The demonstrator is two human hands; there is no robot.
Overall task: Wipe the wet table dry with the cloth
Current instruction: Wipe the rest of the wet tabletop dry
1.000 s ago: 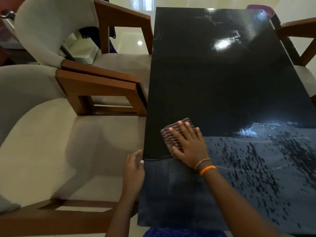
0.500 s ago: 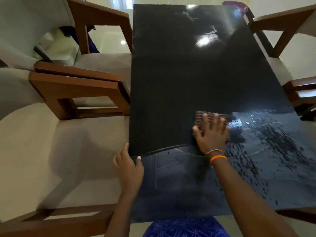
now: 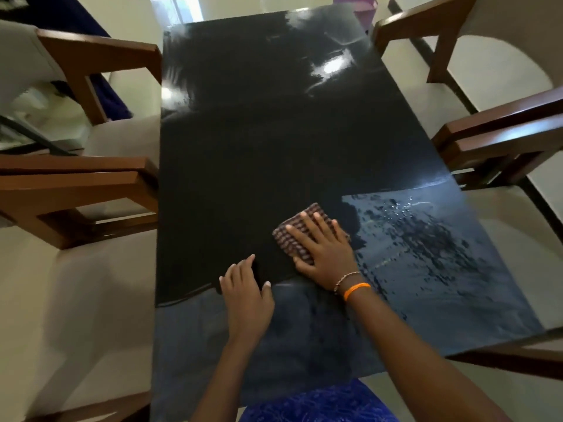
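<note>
A glossy black table point(image 3: 259, 141) fills the middle of the view. Water droplets point(image 3: 432, 239) cover its near right part. A folded brown checked cloth point(image 3: 289, 239) lies on the table's near centre. My right hand point(image 3: 323, 248) presses flat on the cloth with its fingers spread, and an orange band circles its wrist. My left hand point(image 3: 246, 296) rests on the tabletop to the left of the cloth, fingers relaxed, holding nothing.
Wooden-armed chairs with cream cushions stand close along both sides: two chairs on the left point(image 3: 76, 190) and two chairs on the right point(image 3: 499, 141). A purple bucket point(image 3: 356, 3) sits beyond the far end. My blue clothing point(image 3: 316, 403) touches the near edge.
My right hand has slid the cloth rightward across the table from the left edge to the centre. My left hand has moved off the table's left edge onto the top.
</note>
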